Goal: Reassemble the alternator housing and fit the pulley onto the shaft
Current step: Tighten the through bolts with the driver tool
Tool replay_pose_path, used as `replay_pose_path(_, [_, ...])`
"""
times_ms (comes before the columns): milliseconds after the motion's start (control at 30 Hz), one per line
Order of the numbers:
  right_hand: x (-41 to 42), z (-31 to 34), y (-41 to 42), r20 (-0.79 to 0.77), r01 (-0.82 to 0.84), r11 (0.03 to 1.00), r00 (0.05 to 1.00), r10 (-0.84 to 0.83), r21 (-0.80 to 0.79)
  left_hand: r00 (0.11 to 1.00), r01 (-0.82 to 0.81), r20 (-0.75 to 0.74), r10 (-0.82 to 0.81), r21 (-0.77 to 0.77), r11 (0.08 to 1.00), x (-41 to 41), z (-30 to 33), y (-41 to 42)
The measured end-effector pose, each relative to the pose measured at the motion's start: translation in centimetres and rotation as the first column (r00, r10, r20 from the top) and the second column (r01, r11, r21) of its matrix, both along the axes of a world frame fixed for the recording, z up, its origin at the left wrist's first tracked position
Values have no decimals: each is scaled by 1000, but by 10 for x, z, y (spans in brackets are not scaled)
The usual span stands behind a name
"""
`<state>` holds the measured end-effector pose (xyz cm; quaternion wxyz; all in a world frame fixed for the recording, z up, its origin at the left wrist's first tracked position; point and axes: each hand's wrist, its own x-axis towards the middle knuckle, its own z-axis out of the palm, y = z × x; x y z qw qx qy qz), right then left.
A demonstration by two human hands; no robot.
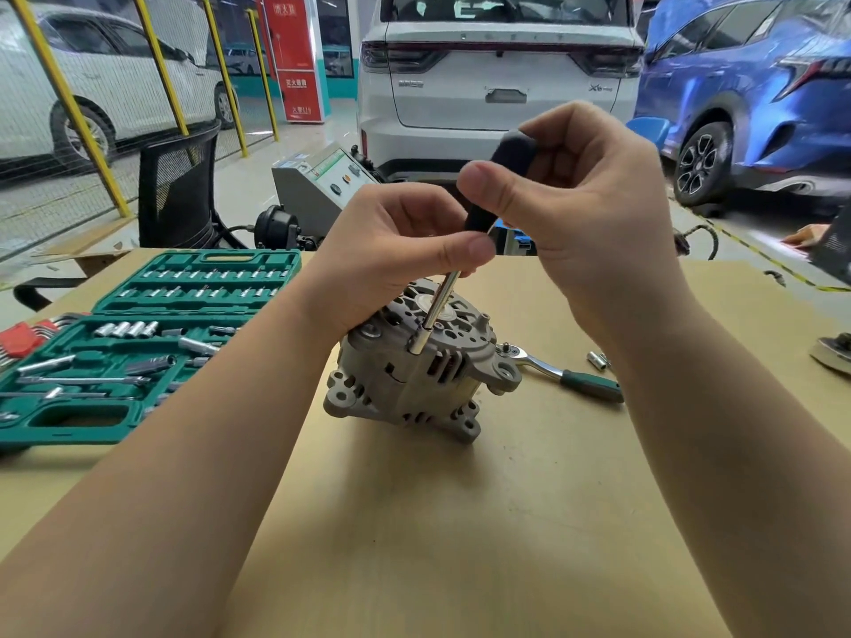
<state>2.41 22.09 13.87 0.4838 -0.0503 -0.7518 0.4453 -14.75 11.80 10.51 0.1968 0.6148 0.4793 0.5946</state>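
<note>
Alternator (416, 370) mid-bench, cast metal; I judge heavy, stiff. Grab by body, not vents. Left hand (391, 250) pinches nut driver (442, 297) shaft, palm probably steadying housing. Right hand (580, 195) fingers curled round black handle. Pulley not seen.

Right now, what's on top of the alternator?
The nut driver stands tilted on the alternator, its socket end on a bolt spot at the housing rim. The left hand covers the far top edge. The bolt itself is hidden.

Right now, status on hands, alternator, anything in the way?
Right hand grips the driver handle; left hand pinches its shaft. Socket tip seated on the alternator housing. Ratchet lies right of it, apart, not obstructing.
</note>
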Motion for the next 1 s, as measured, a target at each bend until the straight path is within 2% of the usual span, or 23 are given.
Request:
replay_pose_path(67, [1,1,2,13,-115,992,993,116,-49,1000,3,20,-3,-22,1000,-1,0,0])
replay_pose_path(133, [7,3,9,2,-333,928,941,338,-165,998,48,49,-45,-61,997,-3,0,-1])
replay_pose_path(200, [13,5,13,1,-444,868,890,456,-220,994,93,58,-88,-85,992,-2,1,-2])
replay_pose_path(267, [13,6,11,33,-339,926,937,348,-165,994,101,35,-99,-85,991,-2,1,-1])
replay_pose_path(367, [5,3,4,19,-37,999,999,37,-32,997,72,19,-71,-44,996,-1,1,0])
replay_pose_path(433, [1,1,1,-1,12,1000,1000,-12,-22,999,43,17,-43,-19,999,-1,0,0])
replay_pose_path(500, [1,1,4,0,-83,995,997,83,-52,1000,27,6,-27,-13,1000,-2,0,0])
replay_pose_path(600, [9,3,16,2,-374,913,925,380,-164,998,44,56,-43,-17,999,-4,-2,0])
replay_pose_path(700, [14,3,21,26,-509,850,856,517,-137,985,128,121,-124,-31,991,-4,-1,0])
replay_pose_path(767, [13,2,22,28,-472,874,878,478,-114,982,150,118,-144,-43,988,-3,-1,0])
replay_pose_path(833, [10,3,19,21,-366,926,929,369,-90,991,115,68,-112,-44,992,-1,0,-1])
replay_pose_path(933, [5,4,10,28,-105,994,994,105,5,994,-16,-111,12,-34,999,4,1,-2])
replay_pose_path(1000, [2,4,3,-10,32,998,999,-31,50,972,-106,-209,107,17,994,7,2,-1])
